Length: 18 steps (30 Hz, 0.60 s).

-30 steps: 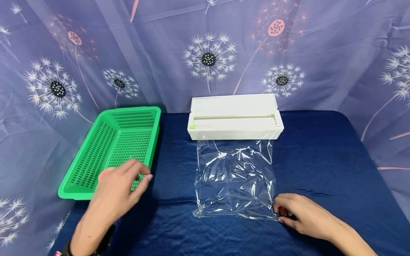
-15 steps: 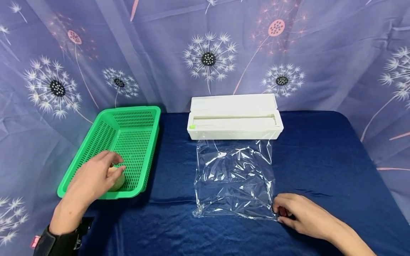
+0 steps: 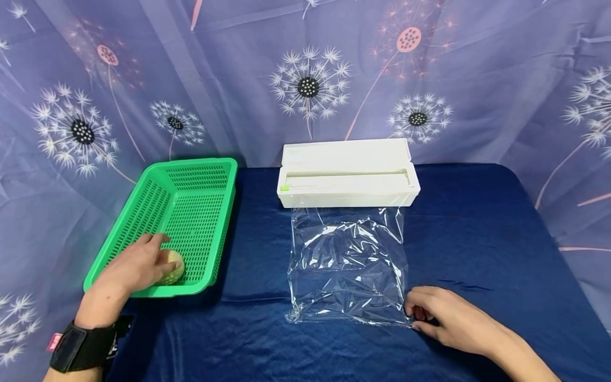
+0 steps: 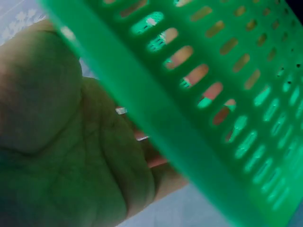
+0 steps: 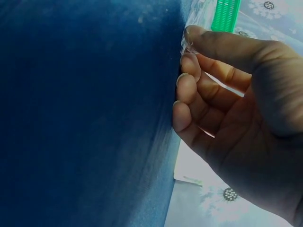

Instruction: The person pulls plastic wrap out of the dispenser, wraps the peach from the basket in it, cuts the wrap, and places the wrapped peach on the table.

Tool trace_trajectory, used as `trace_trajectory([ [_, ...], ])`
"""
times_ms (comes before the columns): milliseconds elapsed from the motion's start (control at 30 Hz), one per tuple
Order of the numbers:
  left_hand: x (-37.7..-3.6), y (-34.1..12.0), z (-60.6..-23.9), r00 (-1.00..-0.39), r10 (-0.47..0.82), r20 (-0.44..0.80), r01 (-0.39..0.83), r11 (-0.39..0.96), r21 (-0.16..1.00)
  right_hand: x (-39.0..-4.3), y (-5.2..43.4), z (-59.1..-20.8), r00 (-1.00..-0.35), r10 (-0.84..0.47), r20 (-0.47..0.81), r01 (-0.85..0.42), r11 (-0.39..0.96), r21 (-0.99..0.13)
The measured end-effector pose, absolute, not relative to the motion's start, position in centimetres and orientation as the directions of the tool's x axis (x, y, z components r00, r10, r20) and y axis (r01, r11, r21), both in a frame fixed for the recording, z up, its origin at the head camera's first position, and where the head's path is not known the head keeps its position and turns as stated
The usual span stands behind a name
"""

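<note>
My left hand (image 3: 131, 268) is down inside the green basket (image 3: 223, 233). It holds a round yellowish fruit (image 3: 177, 273) near the front wall, thumb across the top and fingers on the far side; the hand covers much of it. Through the slots of the basket wall (image 4: 142, 113), the left wrist view shows parts of the fingers. On the right, my right hand (image 3: 441, 318) pinches the near right corner of a sheet of clear plastic wrap (image 3: 348, 265). The right wrist view shows a bit of the wrap (image 5: 201, 16) at thumb and index finger.
Behind the sheet stands a white wrap dispenser box (image 3: 348, 199), lid raised, with a small green slider (image 3: 285, 188) at its left end. The wrap runs from the box over the dark blue tablecloth (image 3: 258, 329). A dandelion-print curtain (image 3: 229, 79) hangs behind.
My left hand has moved left and down into the basket, from above its right side to around the fruit. The right hand stays at the wrap's corner.
</note>
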<state>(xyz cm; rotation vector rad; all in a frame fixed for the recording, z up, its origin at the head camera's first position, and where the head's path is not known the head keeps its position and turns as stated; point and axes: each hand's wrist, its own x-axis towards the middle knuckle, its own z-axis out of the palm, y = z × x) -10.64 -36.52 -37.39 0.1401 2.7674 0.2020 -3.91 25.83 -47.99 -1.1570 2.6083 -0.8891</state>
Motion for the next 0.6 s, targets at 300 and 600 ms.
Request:
trace_trajectory([
  [300,-11.1,-37.1,-38.5,-0.893,0.090,-0.442,0.010,0.984,0.179,-3.9,25.9,-48.0,-0.694,-0.716,0.071,-0.608,0.531,-0.590],
  [600,-11.4,-37.1,-38.9,-0.864,0.097,-0.494,-0.003,0.980,0.199,-4.1,25.9,-48.1,-0.705,-0.707,0.050,-0.587,0.543,-0.600],
])
